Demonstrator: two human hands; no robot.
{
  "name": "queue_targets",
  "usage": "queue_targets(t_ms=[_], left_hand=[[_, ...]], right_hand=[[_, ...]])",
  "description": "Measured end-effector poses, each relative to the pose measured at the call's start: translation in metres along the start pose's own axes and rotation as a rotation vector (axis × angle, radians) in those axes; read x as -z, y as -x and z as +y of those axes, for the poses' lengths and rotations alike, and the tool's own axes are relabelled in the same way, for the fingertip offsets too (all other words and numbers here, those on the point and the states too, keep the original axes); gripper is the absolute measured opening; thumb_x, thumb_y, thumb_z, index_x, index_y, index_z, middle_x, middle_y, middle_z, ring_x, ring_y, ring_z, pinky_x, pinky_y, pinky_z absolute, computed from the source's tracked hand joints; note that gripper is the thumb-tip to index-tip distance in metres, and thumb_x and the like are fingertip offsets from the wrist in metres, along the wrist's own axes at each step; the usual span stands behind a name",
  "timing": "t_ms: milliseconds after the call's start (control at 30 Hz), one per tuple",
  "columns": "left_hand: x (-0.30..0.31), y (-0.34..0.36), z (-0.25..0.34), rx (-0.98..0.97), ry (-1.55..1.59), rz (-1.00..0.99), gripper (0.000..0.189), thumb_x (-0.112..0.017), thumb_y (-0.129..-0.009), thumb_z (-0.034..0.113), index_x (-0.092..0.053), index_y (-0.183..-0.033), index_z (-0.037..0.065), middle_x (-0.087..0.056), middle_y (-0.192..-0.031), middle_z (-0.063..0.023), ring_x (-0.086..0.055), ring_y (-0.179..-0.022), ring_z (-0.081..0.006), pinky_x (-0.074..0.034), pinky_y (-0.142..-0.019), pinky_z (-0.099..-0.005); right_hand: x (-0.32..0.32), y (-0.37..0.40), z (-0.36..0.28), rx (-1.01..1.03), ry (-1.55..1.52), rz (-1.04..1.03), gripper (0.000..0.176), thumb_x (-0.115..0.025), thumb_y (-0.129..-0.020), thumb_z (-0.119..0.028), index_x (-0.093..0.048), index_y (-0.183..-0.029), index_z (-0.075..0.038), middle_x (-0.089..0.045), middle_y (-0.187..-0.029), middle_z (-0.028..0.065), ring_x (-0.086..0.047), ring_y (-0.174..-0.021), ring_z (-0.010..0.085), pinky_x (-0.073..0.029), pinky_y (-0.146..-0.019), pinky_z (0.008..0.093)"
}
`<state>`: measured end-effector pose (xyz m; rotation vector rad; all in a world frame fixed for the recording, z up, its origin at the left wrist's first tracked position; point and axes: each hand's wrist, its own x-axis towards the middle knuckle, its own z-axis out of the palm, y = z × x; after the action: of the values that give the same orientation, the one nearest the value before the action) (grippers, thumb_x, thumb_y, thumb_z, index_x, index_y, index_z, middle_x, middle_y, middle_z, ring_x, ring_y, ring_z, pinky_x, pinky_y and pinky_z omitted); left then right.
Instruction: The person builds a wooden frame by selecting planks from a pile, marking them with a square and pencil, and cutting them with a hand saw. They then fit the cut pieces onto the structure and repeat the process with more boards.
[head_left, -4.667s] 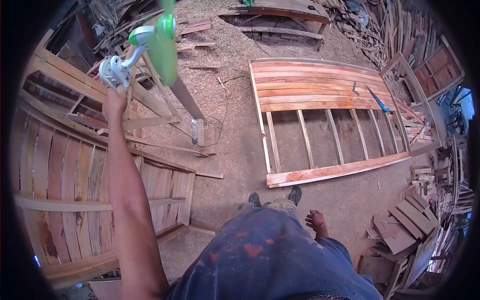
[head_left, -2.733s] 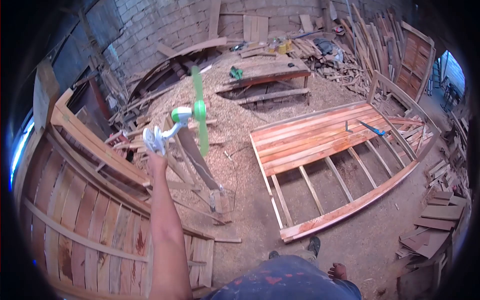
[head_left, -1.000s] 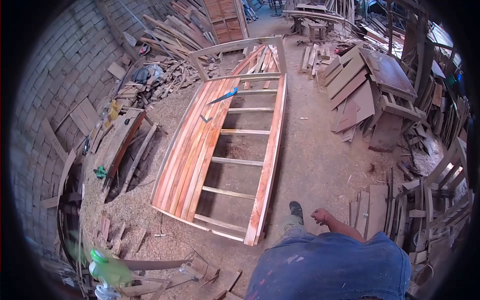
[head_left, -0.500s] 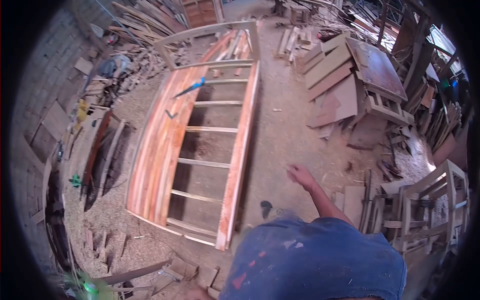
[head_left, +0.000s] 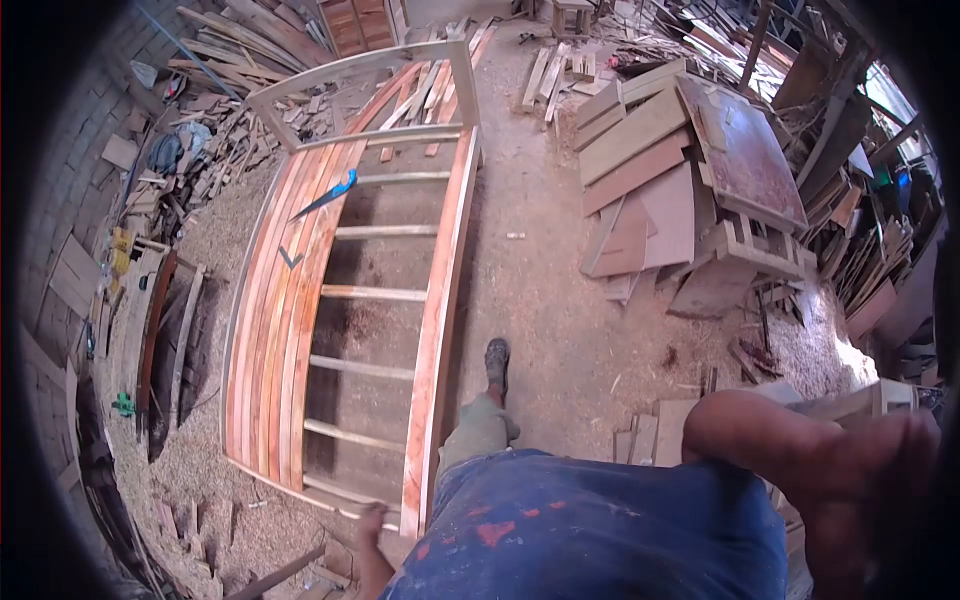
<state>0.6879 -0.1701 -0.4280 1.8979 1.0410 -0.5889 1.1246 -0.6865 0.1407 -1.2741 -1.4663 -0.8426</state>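
A long wooden bed frame [head_left: 440, 300] stands at left, with reddish planks [head_left: 262, 330] laid side by side along its left half and bare cross slats [head_left: 372, 293] in the other half. On the planks lie a blue-handled handsaw [head_left: 328, 194] and a small dark V-shaped piece [head_left: 291, 260]. My left hand [head_left: 372, 520] hangs low beside the frame's near end rail, overlapping it in this view; its fingers are too small and blurred to read. My right hand [head_left: 890, 450] is raised close to the camera at far right, its fingers lost in shadow.
Stacked boards and panels [head_left: 640, 190] lean against a stained tabletop [head_left: 745, 150] at right. A bench [head_left: 155, 350] stands by the left wall. Offcuts [head_left: 230, 140] and long timber lie heaped at the back. One shoe [head_left: 497, 362] is on the dusty floor beside the frame.
My right hand has swung from over the floor up to the far right, near the camera. My left hand has come up beside the frame's near end. The view has shifted right.
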Motion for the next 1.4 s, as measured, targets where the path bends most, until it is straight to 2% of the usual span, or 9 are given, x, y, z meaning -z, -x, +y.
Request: queue_targets(t_ms=[200,233,300,367,400,533,633,767,1400], left_hand=[[0.179,-0.117,0.258,-0.119,0.197,0.592,0.051,-0.064,-0.103,0.031,-0.058,-0.142,-0.003,-0.069,-0.127,-0.0191,-0.065,-0.119,-0.0327,-0.049,-0.105,-0.0414],[0.209,-0.102,0.364,-0.104,0.187,0.559,0.054,-0.062,-0.104,0.033,-0.056,-0.145,-0.002,-0.066,-0.136,-0.0192,-0.062,-0.126,-0.0317,-0.048,-0.107,-0.0412],[0.250,-0.100,0.525,-0.441,0.360,0.748,0.057,-0.059,-0.105,0.036,-0.054,-0.148,-0.001,-0.062,-0.142,-0.0181,-0.057,-0.132,-0.0307,-0.045,-0.110,-0.0422],[0.288,-0.058,0.698,-0.768,0.025,0.875,0.059,-0.057,-0.105,0.040,-0.053,-0.150,0.001,-0.059,-0.147,-0.0196,-0.055,-0.138,-0.0294,-0.043,-0.116,-0.0417],[0.273,-0.035,0.782,-0.942,0.402,0.754,0.064,-0.050,-0.106,0.043,-0.051,-0.151,-0.003,-0.054,-0.153,-0.0192,-0.047,-0.145,-0.0288,-0.032,-0.123,-0.0444],[0.307,0.044,0.982,-1.861,0.452,0.359,0.050,-0.046,-0.106,0.025,-0.052,-0.147,-0.004,-0.055,-0.150,-0.0210,-0.048,-0.144,-0.0357,-0.035,-0.123,-0.0478],[0.267,0.056,1.061,-2.323,0.168,0.158,0.050,-0.047,-0.106,0.025,-0.052,-0.147,-0.003,-0.055,-0.151,-0.0209,-0.048,-0.145,-0.0357,-0.035,-0.123,-0.0482],[0.201,0.027,1.148,-2.509,-0.039,0.109,0.051,-0.049,-0.105,0.024,-0.051,-0.148,-0.002,-0.053,-0.152,-0.0207,-0.047,-0.145,-0.0358,-0.035,-0.123,-0.0487],[0.292,-0.209,1.395,-2.368,-0.248,0.763,0.054,-0.058,-0.102,0.024,-0.050,-0.150,0.001,-0.048,-0.157,-0.0199,-0.042,-0.149,-0.0360,-0.033,-0.124,-0.0509]], right_hand=[[0.013,-0.014,0.123,0.083,0.129,-0.157,0.046,-0.059,-0.104,-0.023,-0.056,-0.144,0.000,-0.068,-0.129,0.0202,-0.068,-0.116,0.0317,-0.055,-0.103,0.0456],[0.017,-0.018,0.144,0.087,0.141,-0.172,0.046,-0.059,-0.104,-0.023,-0.056,-0.144,0.000,-0.068,-0.129,0.0202,-0.068,-0.116,0.0316,-0.055,-0.103,0.0455],[0.028,-0.027,0.181,0.082,0.174,-0.195,0.046,-0.058,-0.103,-0.023,-0.056,-0.143,0.001,-0.068,-0.130,0.0202,-0.068,-0.116,0.0315,-0.054,-0.103,0.0452],[0.040,-0.039,0.215,0.076,0.220,-0.199,0.047,-0.058,-0.103,-0.024,-0.057,-0.143,0.001,-0.068,-0.130,0.0201,-0.067,-0.117,0.0314,-0.054,-0.104,0.0449],[0.046,-0.044,0.234,0.057,0.239,-0.194,0.047,-0.058,-0.103,-0.024,-0.057,-0.143,0.001,-0.067,-0.130,0.0201,-0.067,-0.117,0.0314,-0.054,-0.104,0.0448],[0.058,-0.051,0.308,0.090,0.320,-0.180,0.047,-0.058,-0.103,-0.024,-0.057,-0.142,0.001,-0.067,-0.131,0.0201,-0.067,-0.117,0.0311,-0.053,-0.104,0.0443],[0.066,-0.054,0.368,0.104,0.355,-0.188,0.047,-0.058,-0.103,-0.025,-0.057,-0.142,0.002,-0.067,-0.131,0.0201,-0.066,-0.118,0.0310,-0.052,-0.105,0.0439],[0.085,-0.056,0.455,0.138,0.347,-0.177,0.048,-0.058,-0.102,-0.026,-0.057,-0.141,0.002,-0.066,-0.131,0.0200,-0.066,-0.119,0.0308,-0.051,-0.106,0.0433],[0.064,-0.072,0.921,0.262,0.075,-0.211,0.050,-0.057,-0.101,-0.029,-0.058,-0.139,0.004,-0.064,-0.134,0.0198,-0.063,-0.122,0.0297,-0.048,-0.109,0.0408]])
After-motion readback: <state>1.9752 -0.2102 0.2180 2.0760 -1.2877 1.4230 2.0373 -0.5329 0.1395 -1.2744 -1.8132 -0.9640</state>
